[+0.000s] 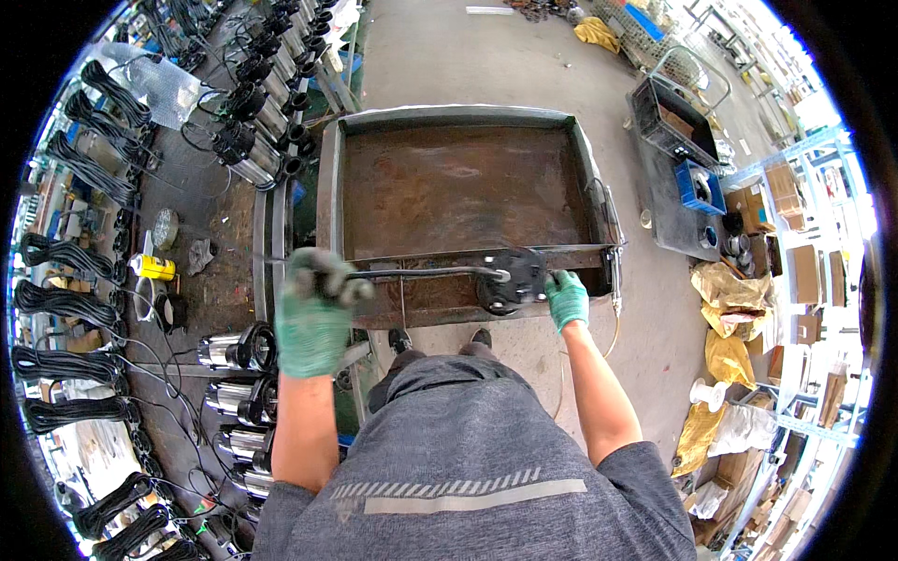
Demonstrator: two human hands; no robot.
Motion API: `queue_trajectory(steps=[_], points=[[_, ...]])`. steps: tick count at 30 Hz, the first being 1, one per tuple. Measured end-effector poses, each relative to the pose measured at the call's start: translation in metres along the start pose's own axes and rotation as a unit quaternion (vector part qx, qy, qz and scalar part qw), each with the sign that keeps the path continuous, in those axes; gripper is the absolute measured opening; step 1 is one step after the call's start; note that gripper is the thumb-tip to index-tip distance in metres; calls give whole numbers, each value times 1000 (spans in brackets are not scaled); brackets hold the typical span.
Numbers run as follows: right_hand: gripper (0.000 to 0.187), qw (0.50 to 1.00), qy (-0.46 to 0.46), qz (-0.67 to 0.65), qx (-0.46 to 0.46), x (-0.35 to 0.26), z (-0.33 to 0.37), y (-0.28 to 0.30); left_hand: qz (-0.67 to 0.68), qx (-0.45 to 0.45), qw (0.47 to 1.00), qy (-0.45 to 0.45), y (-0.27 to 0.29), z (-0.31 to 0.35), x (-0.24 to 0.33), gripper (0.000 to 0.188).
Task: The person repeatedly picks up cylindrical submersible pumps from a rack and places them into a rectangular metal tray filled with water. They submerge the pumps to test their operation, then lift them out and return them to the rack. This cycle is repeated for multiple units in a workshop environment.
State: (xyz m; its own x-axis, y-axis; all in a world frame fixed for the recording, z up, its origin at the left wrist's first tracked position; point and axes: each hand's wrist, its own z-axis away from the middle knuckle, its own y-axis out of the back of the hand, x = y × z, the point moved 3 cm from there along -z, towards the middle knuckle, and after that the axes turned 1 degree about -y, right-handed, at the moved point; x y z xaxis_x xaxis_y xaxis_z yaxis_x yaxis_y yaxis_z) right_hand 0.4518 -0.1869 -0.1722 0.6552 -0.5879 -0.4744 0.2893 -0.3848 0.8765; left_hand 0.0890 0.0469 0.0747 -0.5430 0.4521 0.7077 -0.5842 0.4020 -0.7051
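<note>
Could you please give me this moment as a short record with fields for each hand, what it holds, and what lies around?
Left hand: left hand in a green glove, closed on a black cable
Right hand: right hand in a green glove, on a black round part
Link: the cable runs into the round part
Surface: rusty metal tray, the part at its near rim
Left side: metal pumps and coiled black cables
Right side: black crate, blue crate

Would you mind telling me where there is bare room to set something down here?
The rusty tray floor is bare from the far wall down to the black round part by the right hand. The bench on the left is crowded with steel pumps and coiled cables.
</note>
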Motion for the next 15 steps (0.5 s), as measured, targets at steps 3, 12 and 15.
queue_trajectory(steps=[3,12,15], points=[[22,999,-21,-22,-19,21,7,-21,5,-46,999,4,-15,-13,-28,35],[36,969,-18,-241,-53,59,7,-50,30,7,1000,1,-7,-13,-27,30],[36,878,-157,-418,-172,27,-6,-38,79,65,994,-30,18,-4,-8,28]])
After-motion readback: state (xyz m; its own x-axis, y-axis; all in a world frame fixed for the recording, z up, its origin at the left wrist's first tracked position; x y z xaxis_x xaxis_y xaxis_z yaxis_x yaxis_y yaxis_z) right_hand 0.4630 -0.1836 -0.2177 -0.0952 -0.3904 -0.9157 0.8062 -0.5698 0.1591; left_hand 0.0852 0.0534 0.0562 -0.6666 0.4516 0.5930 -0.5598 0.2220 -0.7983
